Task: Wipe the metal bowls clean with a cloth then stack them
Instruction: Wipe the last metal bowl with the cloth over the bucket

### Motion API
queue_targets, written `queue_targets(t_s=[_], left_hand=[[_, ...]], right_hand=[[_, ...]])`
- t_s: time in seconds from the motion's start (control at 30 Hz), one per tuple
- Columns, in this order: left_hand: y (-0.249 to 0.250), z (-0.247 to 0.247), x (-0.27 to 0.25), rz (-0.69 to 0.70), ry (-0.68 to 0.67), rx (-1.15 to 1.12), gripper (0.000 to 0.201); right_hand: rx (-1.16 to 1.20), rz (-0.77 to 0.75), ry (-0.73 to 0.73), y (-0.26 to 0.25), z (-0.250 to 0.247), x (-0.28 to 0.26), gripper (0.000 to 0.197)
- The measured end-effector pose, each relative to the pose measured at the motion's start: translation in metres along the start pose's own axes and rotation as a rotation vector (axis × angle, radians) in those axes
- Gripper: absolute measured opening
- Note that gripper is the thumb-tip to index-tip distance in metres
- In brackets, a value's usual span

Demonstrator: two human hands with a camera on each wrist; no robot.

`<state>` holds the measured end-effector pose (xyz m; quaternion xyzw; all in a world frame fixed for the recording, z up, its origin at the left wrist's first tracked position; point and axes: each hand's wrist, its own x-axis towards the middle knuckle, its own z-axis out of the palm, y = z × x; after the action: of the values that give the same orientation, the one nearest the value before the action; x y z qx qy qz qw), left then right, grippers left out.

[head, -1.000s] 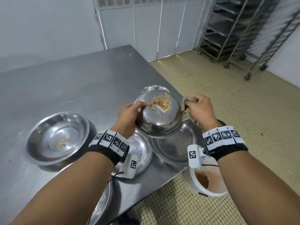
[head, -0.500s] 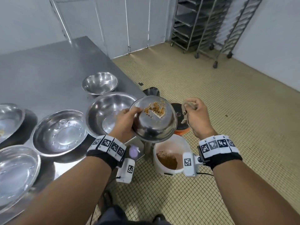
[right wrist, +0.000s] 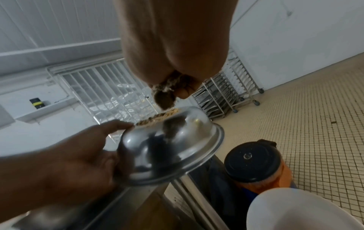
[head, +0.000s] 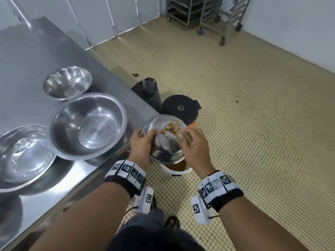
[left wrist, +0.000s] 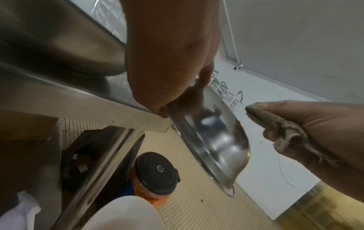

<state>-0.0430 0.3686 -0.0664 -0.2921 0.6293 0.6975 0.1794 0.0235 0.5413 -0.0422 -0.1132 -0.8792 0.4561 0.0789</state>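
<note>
The bowl point(head: 164, 137) you hold is tipped steeply: its mouth faces up and back toward you in the head view, its rim slanting from the high far edge down to the low near edge, and its rounded underside faces the floor and the wrist cameras. A round bowl has no long axis to speak of (the rim plane is the only line to read, and it runs diagonally). Brown crumbs point(head: 169, 130) cling to the upper inner wall.

It hangs in the air off the table's corner, above a white bucket point(head: 175, 171) on the floor, not touching either.

Your left hand point(head: 140, 144) grips the bowl at its left rim, thumb curled over the edge onto the inside and fingers wrapped under the outer wall, so the bowl lies to the right of that hand and juts out from it. Your right hand point(head: 194, 147) is closed around a bunched grey-brown cloth point(left wrist: 279, 129), pinched between thumb and fingers, with the cloth's end at the bowl's right rim beside the crumbs; whether it touches the metal I cannot tell.

On the steel table point(head: 36, 57) to your left sit three more bowls: a small one point(head: 67, 83) farthest, a large deep one point(head: 88, 125) in the middle, and a shallow one point(head: 23, 156) nearest the left edge, the last two overlapping in view. A black-lidded orange jar point(head: 179, 108) stands on the tiled floor point(head: 253, 115) just beyond the bucket, and wheeled racks point(head: 208, 13) stand by the far wall.
</note>
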Motion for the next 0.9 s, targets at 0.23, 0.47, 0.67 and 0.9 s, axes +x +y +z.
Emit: queue_targets(t_s=[0.23,0.47,0.67,0.9], left_hand=[[-0.025,0.02,0.04,-0.009,0.018,0.104,0.073],[-0.04,0.029,0.046,0.006,0.046,0.078,0.058],[-0.057,0.041,0.053,0.005,0.177,0.055,0.077],[-0.072,0.07,0.059,-0.016,0.264,0.032,0.053]], right_hand=[[0.022,0.05,-0.069,0.029,0.033,0.004,0.027],[-0.027,-0.011,-0.123,0.057,0.061,-0.003,0.018],[-0.024,0.015,-0.167,0.088,0.068,0.008,0.019],[0.055,0.091,-0.199,0.128,0.062,0.033,0.025]])
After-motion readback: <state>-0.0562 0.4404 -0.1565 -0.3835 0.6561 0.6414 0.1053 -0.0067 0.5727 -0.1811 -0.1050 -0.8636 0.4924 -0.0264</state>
